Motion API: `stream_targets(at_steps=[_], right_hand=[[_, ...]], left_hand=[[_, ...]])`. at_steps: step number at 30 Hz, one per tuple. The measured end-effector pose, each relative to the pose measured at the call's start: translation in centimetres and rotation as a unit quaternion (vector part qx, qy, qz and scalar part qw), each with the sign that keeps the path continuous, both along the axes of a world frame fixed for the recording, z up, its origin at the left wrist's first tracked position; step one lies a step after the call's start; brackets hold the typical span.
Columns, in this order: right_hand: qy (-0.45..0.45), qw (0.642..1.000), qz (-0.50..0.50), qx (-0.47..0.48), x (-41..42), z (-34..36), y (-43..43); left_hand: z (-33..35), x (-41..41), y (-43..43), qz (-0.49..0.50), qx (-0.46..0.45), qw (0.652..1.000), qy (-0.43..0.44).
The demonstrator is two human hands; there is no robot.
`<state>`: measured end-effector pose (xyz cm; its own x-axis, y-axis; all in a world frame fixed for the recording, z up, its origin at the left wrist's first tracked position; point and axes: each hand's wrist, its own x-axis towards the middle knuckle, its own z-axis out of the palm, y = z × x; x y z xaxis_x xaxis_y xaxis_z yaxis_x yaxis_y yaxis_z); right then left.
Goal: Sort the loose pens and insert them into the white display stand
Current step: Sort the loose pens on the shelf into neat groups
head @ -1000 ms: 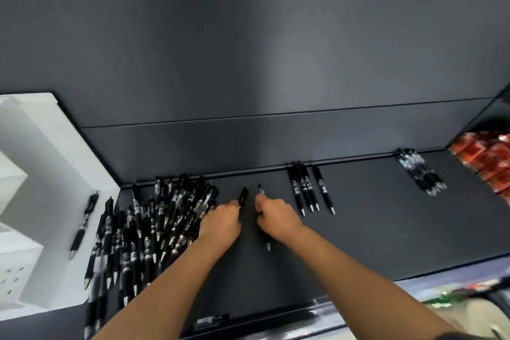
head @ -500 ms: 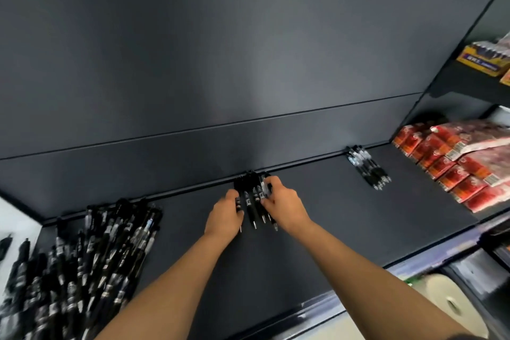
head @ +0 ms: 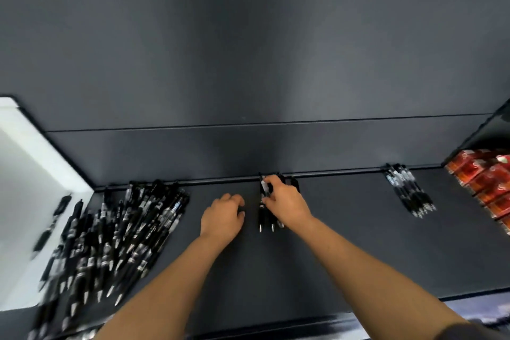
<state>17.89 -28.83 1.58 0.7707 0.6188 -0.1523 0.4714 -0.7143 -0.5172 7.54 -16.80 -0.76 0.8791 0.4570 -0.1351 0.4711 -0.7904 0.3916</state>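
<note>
A dark grey matte shelf (head: 345, 243) carries everything, with a dark panel rising along its back edge. At its left end stands the white display stand (head: 24, 174), and two black pens lie on its flat base (blurred, so their detail is lost). Just beside the stand, a big loose heap of black click pens with silver tips (head: 124, 234) fills the shelf's left part from back edge to front edge, long axes slanting, tips toward the front-left corner. Red plastic packets (head: 485, 182) are stacked at the right end. Near them, at the back edge, lies a small bundle of black pens (head: 411, 190), tips toward the front-right. At the middle of the back edge is a short row of black pens (head: 266, 218), side by side, long axes running back to front, tips toward the front edge. The right hand (head: 287, 201) lies over this row, knuckles up, fingers curled onto the pens and thumb pinching one barrel. The left hand (head: 222, 218) rests just left of the row, knuckles up, fingers curled under; whether it holds anything cannot be told.
</note>
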Motion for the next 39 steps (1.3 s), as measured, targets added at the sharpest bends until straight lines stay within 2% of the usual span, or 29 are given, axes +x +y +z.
stream_targets(at_steps=[7,10,16,20,28,39], right_hand=[[0.000,0.998,0.056,0.014,-2.8,0.5,3.7],[0.001,0.997,0.073,0.015,-4.2,0.6,5.0],[0.031,0.994,0.102,-0.002,-7.0,0.2,7.5],[0.072,0.991,0.107,-0.020,-8.7,0.0,9.1],[0.086,0.989,0.041,-0.112,-12.8,-1.2,12.1],[0.065,0.990,-0.014,-0.121,-13.7,-1.8,13.8]], left_hand=[[0.5,-5.0,4.4,0.072,0.170,0.983,0.010],[0.6,-7.0,5.9,0.108,0.196,0.975,0.011],[0.5,-9.6,8.6,0.120,0.117,0.985,0.040],[1.2,-9.6,9.4,0.091,0.109,0.988,0.068],[1.6,-11.2,10.9,0.084,0.049,0.995,-0.003],[1.4,-12.6,12.5,0.033,-0.031,0.996,-0.070]])
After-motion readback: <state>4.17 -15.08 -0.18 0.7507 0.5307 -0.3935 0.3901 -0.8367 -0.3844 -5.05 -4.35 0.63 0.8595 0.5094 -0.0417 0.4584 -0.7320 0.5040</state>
